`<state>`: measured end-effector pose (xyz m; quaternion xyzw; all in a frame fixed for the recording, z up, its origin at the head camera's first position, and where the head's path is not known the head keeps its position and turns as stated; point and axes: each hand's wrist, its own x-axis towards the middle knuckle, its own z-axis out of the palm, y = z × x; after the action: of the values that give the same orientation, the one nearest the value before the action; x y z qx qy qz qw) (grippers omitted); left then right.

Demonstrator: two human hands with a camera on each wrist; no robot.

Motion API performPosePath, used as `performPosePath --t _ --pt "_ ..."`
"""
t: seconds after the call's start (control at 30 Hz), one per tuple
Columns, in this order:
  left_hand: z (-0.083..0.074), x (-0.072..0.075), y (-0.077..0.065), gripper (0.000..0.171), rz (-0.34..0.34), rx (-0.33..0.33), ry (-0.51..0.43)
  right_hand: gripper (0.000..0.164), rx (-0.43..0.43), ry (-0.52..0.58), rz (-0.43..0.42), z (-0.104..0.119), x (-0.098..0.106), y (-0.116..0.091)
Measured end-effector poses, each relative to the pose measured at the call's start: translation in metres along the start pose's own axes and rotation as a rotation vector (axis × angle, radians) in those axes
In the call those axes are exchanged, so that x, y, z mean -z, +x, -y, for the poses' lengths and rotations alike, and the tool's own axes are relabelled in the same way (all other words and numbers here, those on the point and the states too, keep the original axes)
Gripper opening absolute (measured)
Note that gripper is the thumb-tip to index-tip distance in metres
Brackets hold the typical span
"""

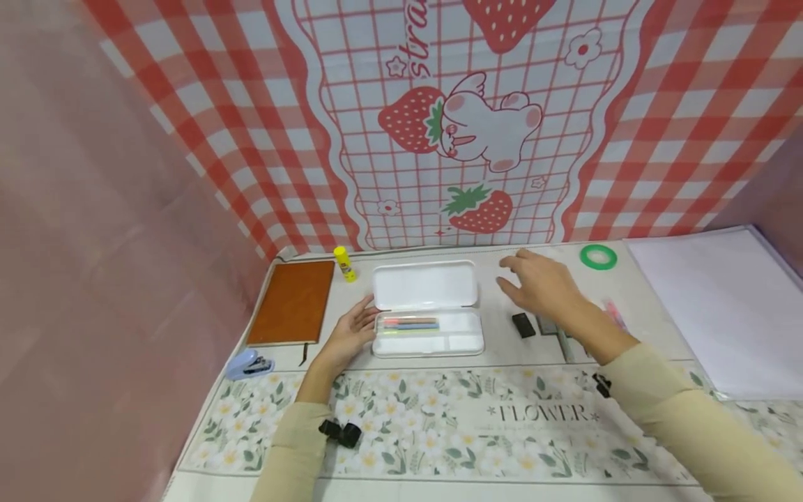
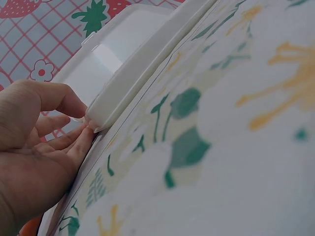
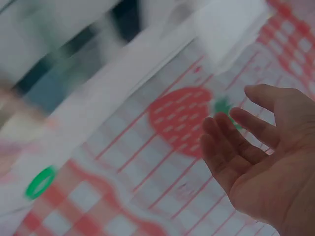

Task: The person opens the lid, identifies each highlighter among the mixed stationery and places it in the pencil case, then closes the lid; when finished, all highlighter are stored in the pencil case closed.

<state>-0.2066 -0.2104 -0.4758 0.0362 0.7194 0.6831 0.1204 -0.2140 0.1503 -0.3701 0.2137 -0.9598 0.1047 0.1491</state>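
Observation:
A white pencil case (image 1: 464,345) lies on the table with its lid (image 1: 425,284) folded back. Several coloured pens (image 1: 410,325) rest in its upper compartment. My left hand (image 1: 347,338) is at the left end of the case. In the left wrist view, the thumb and fingers of that hand (image 2: 47,142) pinch the case's corner (image 2: 101,115). To the right of the case, my right hand (image 1: 541,286) hovers in the air with loosely bent fingers and nothing in them. A small black block, possibly an eraser (image 1: 523,325), lies below it.
Left of the case are a brown notebook (image 1: 291,303), a yellow glue stick (image 1: 344,265) and a blue stapler (image 1: 249,364). Rightward lie green tape (image 1: 586,256), a pink item (image 1: 615,315), and a large white sheet (image 1: 721,314). The right forearm partly covers grey items (image 1: 564,345).

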Motion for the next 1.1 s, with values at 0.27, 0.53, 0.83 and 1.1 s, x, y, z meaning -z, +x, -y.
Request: performPosePath --t 0.27,0.53,0.83,1.1 --pt "0.003 0.002 -0.002 0.083 -0.001 -0.026 -0.024 0.034 -0.089 -0.023 0.127 -0.053 -0.003 -0.022" --pt "0.002 0.0 0.0 0.083 0.012 -0.026 -0.028 0.017 -0.13 0.007 0.273 -0.072 -0.01 -0.043" --pt "0.0 0.001 0.003 0.084 -0.008 0.001 -0.008 0.016 -0.284 0.147 0.388 -0.059 -0.02 -0.056" --pt "0.003 0.001 0.005 0.085 -0.006 -0.002 -0.019 0.021 -0.346 0.114 0.35 -0.047 -0.028 -0.063"
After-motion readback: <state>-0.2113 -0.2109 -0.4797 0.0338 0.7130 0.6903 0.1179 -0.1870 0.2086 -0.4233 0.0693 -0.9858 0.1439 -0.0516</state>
